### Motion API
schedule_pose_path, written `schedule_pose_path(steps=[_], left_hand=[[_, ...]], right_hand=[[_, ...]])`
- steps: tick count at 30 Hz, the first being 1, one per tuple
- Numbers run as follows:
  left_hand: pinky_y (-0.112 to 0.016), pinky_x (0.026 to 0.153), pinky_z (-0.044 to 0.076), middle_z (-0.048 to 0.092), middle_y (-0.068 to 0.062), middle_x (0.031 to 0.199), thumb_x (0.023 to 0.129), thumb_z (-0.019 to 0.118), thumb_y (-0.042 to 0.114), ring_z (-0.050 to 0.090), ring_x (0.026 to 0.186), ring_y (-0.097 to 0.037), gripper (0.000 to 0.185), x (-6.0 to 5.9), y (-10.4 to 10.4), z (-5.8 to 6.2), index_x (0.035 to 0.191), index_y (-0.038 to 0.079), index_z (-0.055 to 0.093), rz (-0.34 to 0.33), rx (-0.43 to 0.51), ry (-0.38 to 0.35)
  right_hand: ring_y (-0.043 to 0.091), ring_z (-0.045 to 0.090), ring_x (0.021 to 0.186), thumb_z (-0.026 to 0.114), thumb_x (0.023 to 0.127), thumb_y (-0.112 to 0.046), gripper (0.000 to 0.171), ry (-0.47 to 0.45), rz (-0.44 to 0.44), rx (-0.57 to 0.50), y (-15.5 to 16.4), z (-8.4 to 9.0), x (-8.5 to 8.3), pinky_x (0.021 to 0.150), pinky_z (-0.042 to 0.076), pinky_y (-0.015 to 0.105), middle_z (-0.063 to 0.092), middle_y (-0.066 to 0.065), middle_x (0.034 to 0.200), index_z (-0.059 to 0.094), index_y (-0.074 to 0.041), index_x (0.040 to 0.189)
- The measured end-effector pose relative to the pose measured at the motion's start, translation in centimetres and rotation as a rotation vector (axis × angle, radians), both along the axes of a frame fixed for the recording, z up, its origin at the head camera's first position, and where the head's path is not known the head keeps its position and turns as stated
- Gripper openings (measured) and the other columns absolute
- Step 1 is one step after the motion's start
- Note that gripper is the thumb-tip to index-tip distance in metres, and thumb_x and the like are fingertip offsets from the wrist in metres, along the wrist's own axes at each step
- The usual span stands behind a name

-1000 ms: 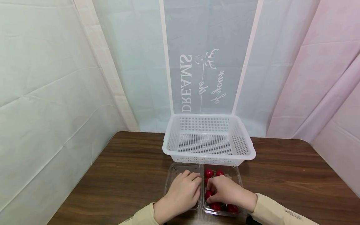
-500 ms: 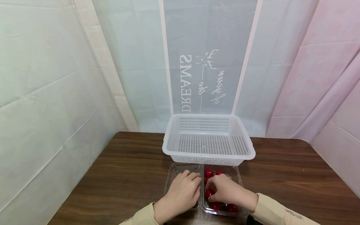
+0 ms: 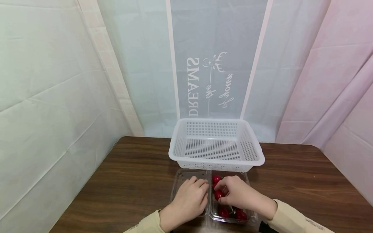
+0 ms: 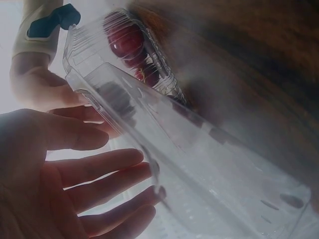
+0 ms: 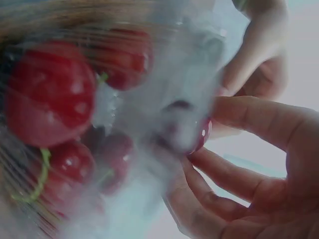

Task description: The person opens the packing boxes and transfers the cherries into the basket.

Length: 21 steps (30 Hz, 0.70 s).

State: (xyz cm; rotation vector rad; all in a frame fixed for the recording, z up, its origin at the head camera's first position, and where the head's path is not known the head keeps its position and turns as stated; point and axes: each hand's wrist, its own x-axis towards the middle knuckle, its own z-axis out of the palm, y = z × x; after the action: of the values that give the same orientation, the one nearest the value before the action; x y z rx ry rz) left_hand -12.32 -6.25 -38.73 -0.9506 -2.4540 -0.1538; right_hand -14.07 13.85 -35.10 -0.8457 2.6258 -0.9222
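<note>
- My right hand (image 3: pixel 240 194) pinches one red cherry (image 3: pixel 219 194) between thumb and fingertips, just above the right half of the clear clamshell box (image 3: pixel 247 216); in the right wrist view that cherry (image 5: pixel 201 135) sits between my fingers (image 5: pixel 249 117).
- My left hand (image 3: pixel 189 200) lies flat with straight fingers on the opened lid half (image 3: pixel 180 178) of the box, beside my right hand, pressing it down and grasping nothing; in the left wrist view the fingers (image 4: pixel 99 167) are spread against the clear plastic (image 4: pixel 209 164).
- Under and behind my right hand more cherries (image 3: pixel 230 213) lie in the box, and one (image 3: pixel 216 179) shows just ahead of my fingertips.
- The white basket (image 3: pixel 216 161) stands ahead of both hands, touching or just beside the far edge of the box, on the wooden table (image 3: pixel 131 181); I see no cherry in it.
- My judgement: I am at the very start. The box is open and one cherry is lifted; nothing has reached the basket, and every cherry in the box is left.
</note>
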Motion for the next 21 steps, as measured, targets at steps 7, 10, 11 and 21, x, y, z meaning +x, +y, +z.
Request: schedule_pose_path(steps=[7,10,11,21], left_hand=[[-0.026,0.064,0.045,0.068,0.003,0.100,0.080,0.065,0.024,0.057,0.083,-0.015,0.015,0.1,0.0,0.0,0.091,0.014,0.069,0.000,-0.003,0.000],[-0.026,0.064,0.045,0.068,0.003,0.101,0.080,0.065,0.024,0.056,0.083,-0.015,0.015,0.1,0.0,0.0,0.091,0.014,0.069,0.000,-0.004,-0.007],[-0.026,0.065,0.045,0.068,0.003,0.101,0.080,0.065,0.023,0.057,0.083,-0.015,0.015,0.1,0.0,0.0,0.091,0.014,0.069,0.000,-0.004,-0.011],[-0.026,0.065,0.045,0.068,0.002,0.102,0.080,0.065,0.023,0.057,0.085,-0.015,0.015,0.1,0.0,0.2,0.092,0.014,0.070,-0.001,-0.008,-0.018]], right_hand=[[0.006,0.060,0.071,0.076,0.072,-0.011,0.027,0.066,-0.045,0.008,0.2,1.3,0.1,0.059,0.048,0.021,0.068,0.001,0.089,0.071,-0.005,0.098],[0.006,0.062,0.073,0.076,0.073,-0.011,0.027,0.091,-0.051,-0.003,0.3,1.9,0.2,0.059,0.048,0.021,0.069,0.003,0.093,0.070,-0.006,0.099],[0.006,0.063,0.073,0.076,0.074,-0.011,0.027,0.095,-0.051,-0.008,0.4,2.1,0.2,0.060,0.048,0.020,0.069,0.003,0.094,0.070,-0.005,0.099],[0.006,0.064,0.073,0.073,0.074,-0.009,0.024,0.181,-0.035,-0.062,0.5,4.6,0.0,0.061,0.052,0.022,0.069,0.003,0.093,0.070,-0.004,0.098]])
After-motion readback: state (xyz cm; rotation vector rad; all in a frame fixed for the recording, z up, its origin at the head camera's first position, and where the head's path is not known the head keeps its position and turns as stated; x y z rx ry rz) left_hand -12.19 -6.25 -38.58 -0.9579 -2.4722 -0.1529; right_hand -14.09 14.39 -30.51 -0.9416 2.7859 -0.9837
